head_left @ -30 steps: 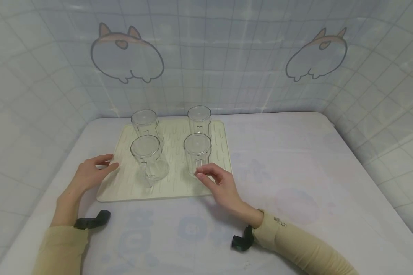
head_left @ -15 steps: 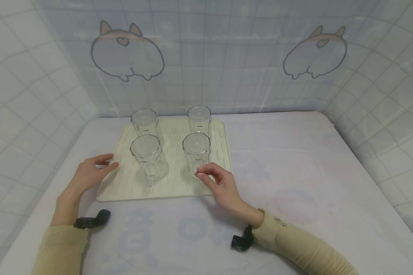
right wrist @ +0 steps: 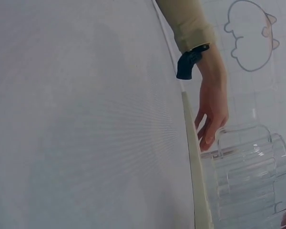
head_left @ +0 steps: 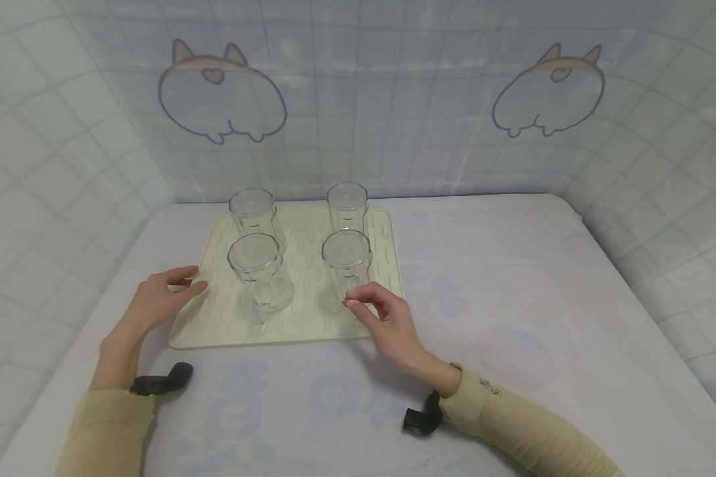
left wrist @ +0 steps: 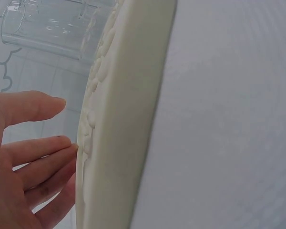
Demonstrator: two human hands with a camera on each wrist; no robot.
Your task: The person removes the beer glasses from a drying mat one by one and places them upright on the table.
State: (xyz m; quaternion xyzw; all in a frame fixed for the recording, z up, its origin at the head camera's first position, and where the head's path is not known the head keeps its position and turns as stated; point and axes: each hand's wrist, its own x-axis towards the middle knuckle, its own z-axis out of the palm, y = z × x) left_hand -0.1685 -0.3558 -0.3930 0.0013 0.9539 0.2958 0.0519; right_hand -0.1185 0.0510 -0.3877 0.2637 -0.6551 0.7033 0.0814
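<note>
In the head view my right hand (head_left: 388, 324) pinches the handle of the front right clear glass mug (head_left: 347, 250) between thumb and fingertips. That mug is on a cream ridged tray (head_left: 307, 324). A second glass mug (head_left: 255, 255) stands at the front left, its handle towards me. Behind these two are a back left mug (head_left: 252, 203) and a back right mug (head_left: 347, 199). At the tray's left edge lies my left hand (head_left: 158, 299), fingers relaxed. The left wrist view has its fingertips (left wrist: 71, 145) touching the tray's rim, with the thumb apart.
A white printed cloth (head_left: 501, 298) covers the table and extends right of the tray. Gridded curtains (head_left: 388, 112) with animal drawings enclose the back and sides. Dark straps (head_left: 164, 379) circle both wrists below tan sleeves.
The front right mug's rim has shifted slightly to the right, along with my right hand. My left hand and the other mugs hold their places.
</note>
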